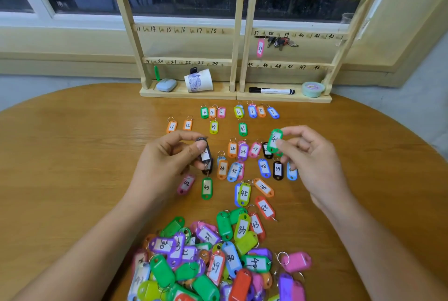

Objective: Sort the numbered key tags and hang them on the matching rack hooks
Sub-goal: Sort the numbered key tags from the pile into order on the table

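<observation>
Pinch grips (both curled): left hand (167,157) holds black tag (205,154), right hand (315,155) green tag (274,141).

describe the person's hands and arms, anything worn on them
Two bare hands, the left hand and the right hand, with no gloves, rings, watch or bracelet in view. The left forearm and right forearm are bare to the frame's edge, so no sleeve shows. The left thumbnail looks short and unpainted.

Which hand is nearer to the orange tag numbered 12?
Left. The left hand, pinching a black tag, is just nearer the person than orange tag 12; the right hand, pinching a green tag, is well off to its right.
</observation>
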Demonstrator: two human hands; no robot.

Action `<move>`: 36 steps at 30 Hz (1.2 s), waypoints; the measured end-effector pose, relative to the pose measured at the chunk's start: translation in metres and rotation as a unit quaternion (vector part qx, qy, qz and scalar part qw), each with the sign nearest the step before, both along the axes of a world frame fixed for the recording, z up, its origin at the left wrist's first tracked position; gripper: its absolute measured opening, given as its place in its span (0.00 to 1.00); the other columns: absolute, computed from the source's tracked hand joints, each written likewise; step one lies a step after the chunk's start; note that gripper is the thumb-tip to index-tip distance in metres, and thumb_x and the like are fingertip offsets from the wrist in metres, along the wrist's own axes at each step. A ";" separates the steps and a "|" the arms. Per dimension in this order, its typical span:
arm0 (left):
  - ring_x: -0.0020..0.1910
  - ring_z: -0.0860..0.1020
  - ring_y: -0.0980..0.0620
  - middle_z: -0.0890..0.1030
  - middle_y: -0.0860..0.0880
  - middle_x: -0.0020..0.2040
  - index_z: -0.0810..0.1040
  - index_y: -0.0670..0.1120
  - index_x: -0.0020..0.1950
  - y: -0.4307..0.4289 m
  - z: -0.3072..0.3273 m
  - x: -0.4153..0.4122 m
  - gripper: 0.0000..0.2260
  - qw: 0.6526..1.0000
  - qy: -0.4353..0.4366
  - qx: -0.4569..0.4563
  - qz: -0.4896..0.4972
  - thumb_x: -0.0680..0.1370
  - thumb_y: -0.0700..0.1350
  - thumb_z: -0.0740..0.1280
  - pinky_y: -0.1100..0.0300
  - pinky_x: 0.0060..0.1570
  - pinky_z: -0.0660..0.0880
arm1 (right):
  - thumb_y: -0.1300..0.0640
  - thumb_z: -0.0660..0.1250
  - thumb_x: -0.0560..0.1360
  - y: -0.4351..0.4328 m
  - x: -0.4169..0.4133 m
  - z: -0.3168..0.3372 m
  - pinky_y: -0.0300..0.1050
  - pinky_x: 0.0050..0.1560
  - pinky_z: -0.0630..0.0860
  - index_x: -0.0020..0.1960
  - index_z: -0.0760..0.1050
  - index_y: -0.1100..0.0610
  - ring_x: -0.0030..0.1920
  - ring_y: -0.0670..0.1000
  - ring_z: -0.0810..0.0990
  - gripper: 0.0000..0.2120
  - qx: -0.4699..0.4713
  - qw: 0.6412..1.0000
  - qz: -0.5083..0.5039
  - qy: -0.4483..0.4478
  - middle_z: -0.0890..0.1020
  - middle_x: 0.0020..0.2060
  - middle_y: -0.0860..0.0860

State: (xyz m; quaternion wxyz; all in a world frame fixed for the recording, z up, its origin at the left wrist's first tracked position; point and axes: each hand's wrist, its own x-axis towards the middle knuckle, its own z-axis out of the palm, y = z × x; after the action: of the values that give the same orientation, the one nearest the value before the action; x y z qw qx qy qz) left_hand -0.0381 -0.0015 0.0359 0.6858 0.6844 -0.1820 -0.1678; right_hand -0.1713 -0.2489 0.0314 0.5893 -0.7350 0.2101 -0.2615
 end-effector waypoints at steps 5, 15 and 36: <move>0.39 0.84 0.51 0.87 0.41 0.41 0.89 0.51 0.56 0.004 0.003 0.002 0.07 0.999 -0.029 0.022 0.007 0.80 0.49 0.74 0.65 0.39 0.76 | 0.58 0.74 0.80 -0.013 -0.006 0.002 0.43 0.41 0.75 0.51 0.83 0.52 0.37 0.46 0.82 0.02 -0.011 0.999 -0.024 0.023 0.87 0.39 0.52; 0.41 0.83 0.58 0.89 0.48 0.45 0.89 0.50 0.53 0.005 0.002 0.007 0.04 0.998 -0.041 0.046 0.022 0.79 0.45 0.76 0.68 0.41 0.76 | 0.60 0.78 0.77 0.027 0.000 -0.016 0.37 0.43 0.79 0.46 0.84 0.50 0.40 0.42 0.81 0.07 -0.098 0.987 0.082 0.094 0.85 0.39 0.45; 0.36 0.79 0.59 0.87 0.47 0.40 0.89 0.48 0.50 0.001 -0.008 0.006 0.02 0.993 -0.058 0.089 -0.055 0.78 0.43 0.77 0.70 0.39 0.74 | 0.62 0.79 0.73 -0.009 -0.028 -0.024 0.50 0.40 0.73 0.43 0.82 0.52 0.33 0.47 0.77 0.08 -0.101 0.967 0.111 0.204 0.85 0.34 0.52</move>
State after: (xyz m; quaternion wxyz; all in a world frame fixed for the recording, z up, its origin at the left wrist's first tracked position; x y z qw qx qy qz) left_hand -0.0321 -0.0009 0.0277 0.5999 0.7403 -0.2437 -0.1808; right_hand -0.1994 -0.2582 0.0076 0.4821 -0.8473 0.2150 -0.0586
